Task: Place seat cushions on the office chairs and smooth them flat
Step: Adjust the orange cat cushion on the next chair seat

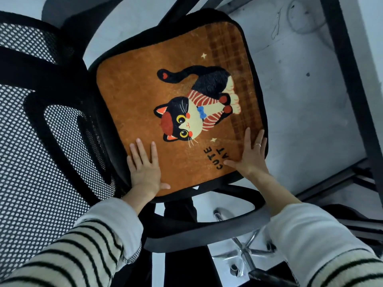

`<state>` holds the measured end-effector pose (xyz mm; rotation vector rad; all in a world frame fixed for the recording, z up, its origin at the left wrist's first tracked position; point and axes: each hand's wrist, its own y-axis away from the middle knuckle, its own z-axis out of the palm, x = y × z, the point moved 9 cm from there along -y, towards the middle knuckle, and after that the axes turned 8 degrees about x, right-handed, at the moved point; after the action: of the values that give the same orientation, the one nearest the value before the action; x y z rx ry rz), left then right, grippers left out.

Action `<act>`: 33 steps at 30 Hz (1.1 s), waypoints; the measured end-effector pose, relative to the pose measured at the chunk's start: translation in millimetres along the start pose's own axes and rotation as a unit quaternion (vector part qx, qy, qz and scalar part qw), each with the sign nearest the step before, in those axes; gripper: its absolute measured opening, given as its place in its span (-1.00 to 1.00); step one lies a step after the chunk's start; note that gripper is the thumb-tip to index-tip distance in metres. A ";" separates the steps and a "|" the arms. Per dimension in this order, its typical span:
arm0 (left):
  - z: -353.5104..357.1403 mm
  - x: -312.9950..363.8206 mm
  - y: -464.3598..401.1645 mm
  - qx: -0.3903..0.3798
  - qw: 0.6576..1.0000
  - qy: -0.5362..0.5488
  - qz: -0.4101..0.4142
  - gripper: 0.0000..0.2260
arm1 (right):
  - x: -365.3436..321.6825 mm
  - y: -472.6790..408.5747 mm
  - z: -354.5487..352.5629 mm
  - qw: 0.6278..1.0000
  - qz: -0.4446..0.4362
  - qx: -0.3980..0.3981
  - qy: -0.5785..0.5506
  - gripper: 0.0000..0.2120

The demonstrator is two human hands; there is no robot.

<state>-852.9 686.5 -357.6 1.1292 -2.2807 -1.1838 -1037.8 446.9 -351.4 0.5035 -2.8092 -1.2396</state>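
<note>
- An orange seat cushion (176, 112) with a printed black and white cat and the words "CUTE CAT" is seen lying on the seat of a black office chair (62, 112).
- The cushion covers almost all of the seat; only the black edge of the seat is seen around it.
- The left hand (145, 168) is laid flat on the near left corner of the cushion, with the fingers straight and spread apart, so nothing is gripped.
- The right hand (251, 154) is pressed flat on the near right part of the cushion, just beside the printed words; its fingers are also straight and apart, and nothing is held.
- A thin ring (258, 144) is worn on one finger of the right hand.
- Both arms are covered by cream sleeves with dark stripes (83, 245).
- The mesh backrest (24, 162) of the chair is seen at the left side, with a black armrest (207, 222) curving below the near edge of the seat.
- The chrome base (244, 249) of the chair is seen under the seat, standing on a pale grey floor (300, 110).
- A black metal frame (350, 79) is seen at the right.
</note>
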 end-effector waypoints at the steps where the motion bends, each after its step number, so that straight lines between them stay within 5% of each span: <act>1: -0.7 1.8 -1.7 0.000 1.000 0.002 -0.007 0.29 | -2.7 -0.8 0.3 1.000 0.004 -0.001 0.011 0.18; 6: -15.7 4.4 4.1 0.035 0.999 0.038 -0.010 0.22 | -13.3 3.7 -9.2 0.999 0.045 0.013 0.010 0.06; 14: -132.4 -25.5 -83.2 0.133 0.983 0.123 0.008 0.01 | -129.0 -73.5 -104.6 0.970 -0.175 0.166 0.044 -0.33; 18: -174.0 -37.5 -124.5 0.136 0.980 0.149 -0.006 0.04 | -177.9 -118.6 -133.1 0.953 -0.229 0.177 0.090 -0.26; 26: -168.6 -38.3 -137.8 0.129 0.986 0.104 -0.004 0.16 | -199.0 -161.0 -127.7 0.964 -0.209 0.052 0.154 0.03; 33: -185.0 -45.3 -134.1 0.085 0.991 0.104 0.011 0.01 | -201.9 -149.6 -122.7 0.967 -0.167 0.041 0.186 -0.04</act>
<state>-647.3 577.2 -351.1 1.2226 -2.2592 -0.8321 -785.5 326.4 -355.5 1.1240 -2.5278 -0.9435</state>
